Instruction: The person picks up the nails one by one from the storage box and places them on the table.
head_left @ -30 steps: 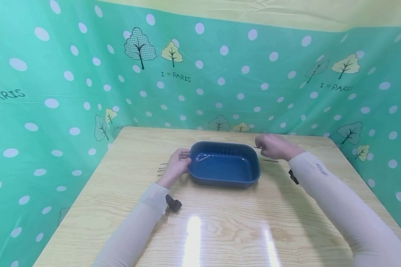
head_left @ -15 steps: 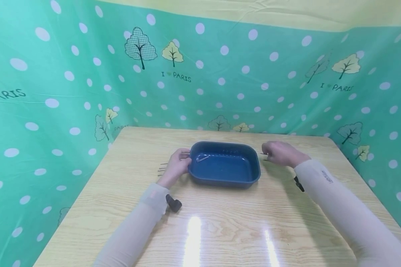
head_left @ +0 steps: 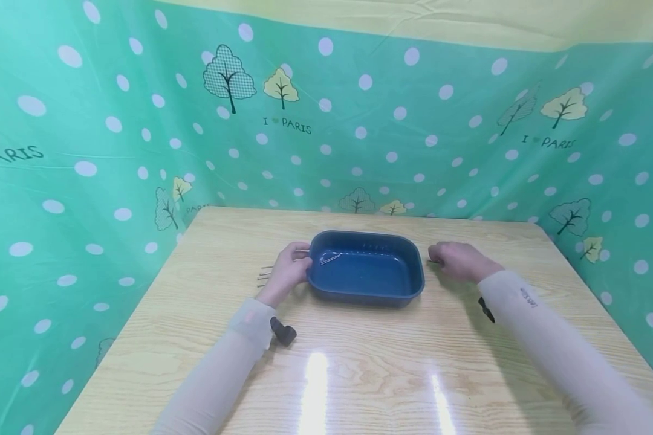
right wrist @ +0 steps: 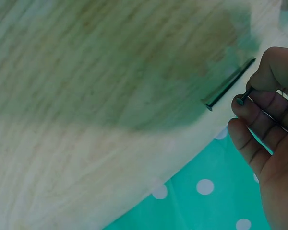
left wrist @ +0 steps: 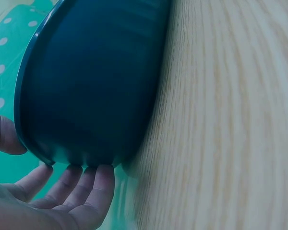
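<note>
A deep blue plastic box point(head_left: 366, 298) stands on the table. My left hand point(head_left: 288, 272) holds its left end; in the left wrist view the fingertips point(left wrist: 104, 175) press the outer wall and the thumb is at the rim. To the right of the box, low over the table, my right hand point(head_left: 459, 261) pinches a nail point(right wrist: 245, 97) between thumb and fingers, its head sticking out. Another nail point(right wrist: 229, 85) lies on the wood just beside those fingers. Inside the box, a few thin nails point(head_left: 329, 258) rest near its left end.
Several more nails point(head_left: 262, 278) lie in a row on the table point(head_left: 370, 362), left of my left hand and partly hidden by it. A green dotted cloth point(head_left: 326, 145) hangs behind the table and along both sides.
My right hand, pinching the nail, has moved right and nearer to me, from the box's far right corner to beside the nail on the table. The left hand and box stay put.
</note>
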